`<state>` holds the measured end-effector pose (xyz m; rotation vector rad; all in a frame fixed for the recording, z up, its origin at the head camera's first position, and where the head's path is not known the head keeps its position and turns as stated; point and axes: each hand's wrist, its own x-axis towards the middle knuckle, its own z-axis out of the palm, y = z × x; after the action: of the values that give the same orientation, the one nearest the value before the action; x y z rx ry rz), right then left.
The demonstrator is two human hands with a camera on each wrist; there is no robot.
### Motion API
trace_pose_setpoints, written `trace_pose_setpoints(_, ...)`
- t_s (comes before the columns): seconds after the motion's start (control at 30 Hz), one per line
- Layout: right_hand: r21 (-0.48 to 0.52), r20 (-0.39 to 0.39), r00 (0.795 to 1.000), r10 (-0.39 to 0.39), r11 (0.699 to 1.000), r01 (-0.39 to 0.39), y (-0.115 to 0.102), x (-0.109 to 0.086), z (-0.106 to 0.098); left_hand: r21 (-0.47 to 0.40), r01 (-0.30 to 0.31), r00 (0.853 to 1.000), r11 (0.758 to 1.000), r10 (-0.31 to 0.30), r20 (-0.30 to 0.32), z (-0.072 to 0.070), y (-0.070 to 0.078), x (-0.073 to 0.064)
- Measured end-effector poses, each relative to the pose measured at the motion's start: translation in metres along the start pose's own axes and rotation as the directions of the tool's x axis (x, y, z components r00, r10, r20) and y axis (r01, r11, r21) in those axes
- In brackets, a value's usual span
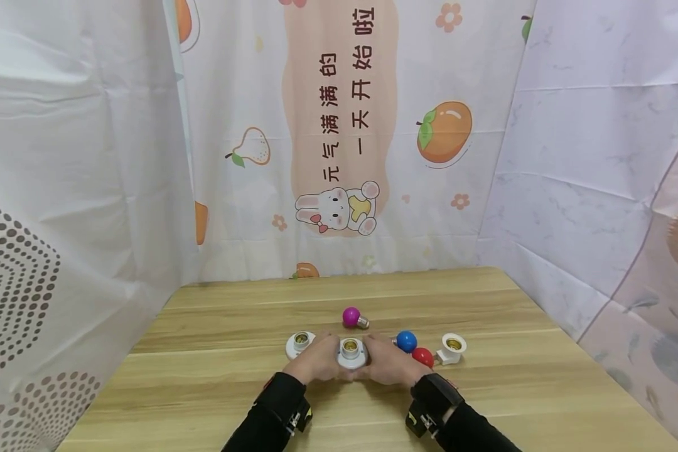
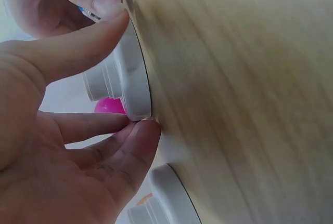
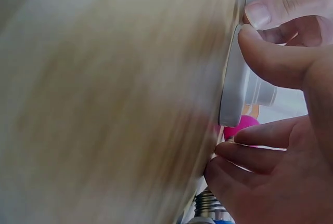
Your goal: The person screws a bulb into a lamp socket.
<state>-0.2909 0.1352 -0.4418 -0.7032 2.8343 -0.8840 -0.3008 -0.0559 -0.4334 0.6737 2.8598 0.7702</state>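
A round white lamp socket (image 1: 351, 362) with a brass-coloured inside sits upright on the table between my two hands. My left hand (image 1: 318, 359) grips its base from the left, thumb at the near edge and fingertips at the far side. From the right, my right hand (image 1: 392, 361) holds the same base, its thumb beside the left thumb and its fingers curving round toward the far edge. In the left wrist view the socket's base (image 2: 136, 78) stands flat against the wood. A second white lamp socket (image 1: 291, 345) is just left of my left hand, partly covered by it.
Beyond the hands lies a magenta bulb (image 1: 351, 316). A blue bulb (image 1: 407, 341) and a red bulb (image 1: 422, 357) lie right of my right hand, with a tilted white socket (image 1: 449, 355) next to them. Printed curtains (image 1: 237, 207) hang around the wooden table (image 1: 520, 376).
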Motion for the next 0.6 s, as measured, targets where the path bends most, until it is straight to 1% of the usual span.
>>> trace_pose_setpoints(0.13, -0.038, 0.008, 1.000, 0.020, 0.999, -0.020, -0.0012, 0.0005, -0.0007, 0.017, 0.016, 1.000, 1.000, -0.016, 0.002, -0.0006, 0.0022, 0.0005)
trace_pose_setpoints(0.4, -0.086, 0.006, 0.999, 0.045, 0.995, -0.044, -0.0058, 0.0027, -0.0004, 0.019, 0.041, 0.999, 0.999, -0.042, 0.013, -0.0013, 0.0024, 0.0010)
trace_pose_setpoints(0.6, -0.079, -0.003, 0.999, 0.048, 0.996, -0.048, -0.0070, 0.0035, 0.0013, 0.003, 0.057, 0.998, 0.998, -0.057, 0.022, -0.0032, 0.0029, -0.0004)
